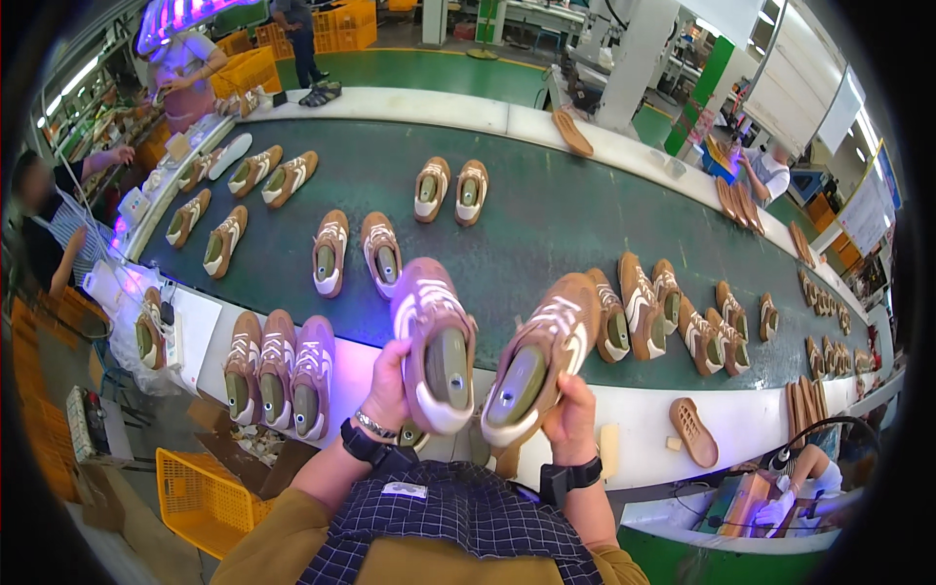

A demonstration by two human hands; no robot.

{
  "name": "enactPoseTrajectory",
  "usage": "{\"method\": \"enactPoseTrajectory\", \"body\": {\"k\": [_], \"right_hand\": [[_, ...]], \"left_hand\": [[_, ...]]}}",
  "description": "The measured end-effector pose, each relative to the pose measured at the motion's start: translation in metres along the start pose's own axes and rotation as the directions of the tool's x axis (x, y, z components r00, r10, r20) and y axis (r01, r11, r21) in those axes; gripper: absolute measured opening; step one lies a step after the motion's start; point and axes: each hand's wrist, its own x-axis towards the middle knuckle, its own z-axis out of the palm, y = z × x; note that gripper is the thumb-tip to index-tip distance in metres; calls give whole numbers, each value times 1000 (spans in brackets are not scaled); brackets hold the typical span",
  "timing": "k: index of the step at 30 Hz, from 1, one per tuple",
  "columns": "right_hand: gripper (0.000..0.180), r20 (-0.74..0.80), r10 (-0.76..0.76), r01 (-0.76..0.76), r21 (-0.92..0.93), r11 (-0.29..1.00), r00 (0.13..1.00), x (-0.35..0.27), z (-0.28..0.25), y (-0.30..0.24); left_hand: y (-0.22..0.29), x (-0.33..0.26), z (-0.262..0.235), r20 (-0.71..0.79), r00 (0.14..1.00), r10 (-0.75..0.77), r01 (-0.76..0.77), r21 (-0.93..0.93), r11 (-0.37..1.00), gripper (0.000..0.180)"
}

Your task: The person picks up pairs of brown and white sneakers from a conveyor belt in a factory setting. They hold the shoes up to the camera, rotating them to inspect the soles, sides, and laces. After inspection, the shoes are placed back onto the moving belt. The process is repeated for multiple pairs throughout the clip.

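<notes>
My left hand [388, 388] is closed on the side of a brown sneaker [430, 331] with white stripes, white laces and a greenish shoe last inside. A matching sneaker [548, 343], also on a last, is gripped by my right hand [569, 417] at its outer side. Both shoes are held up side by side over the near ledge, toes pointing away and heels toward me. Below and between them, parts of more shoes are mostly hidden. Three similar sneakers [276, 369] stand in a row on the white ledge left of my left hand.
A green conveyor belt [546, 210] carries many more sneakers. Loose brown soles lie on the white ledges, one sole [693, 432] at the near right. A yellow crate [210, 497] and an opened carton [255, 453] sit at lower left. Several other people work around the belt.
</notes>
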Motion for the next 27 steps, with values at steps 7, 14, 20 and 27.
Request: {"method": "enactPoseTrajectory", "body": {"k": [7, 14, 20, 27], "right_hand": [[40, -227, -161, 167, 11, 986, 961, -3, 2, 3], [39, -382, -143, 169, 34, 985, 913, -3, -8, 30], [39, -412, -158, 190, 37, 981, 897, -1, -5, 32], [36, -452, -166, 200, 29, 979, 876, 0, -7, 33]], "left_hand": [[5, 0, -5, -143, 976, 162, -161, 15, 987, 45], [-10, 0, -45, -323, 938, 128, -130, 15, 991, 40], [-14, -1, -41, -363, 925, 117, -114, 29, 993, 38], [-19, 2, -41, -349, 931, 105, -92, 52, 994, 35]]}}
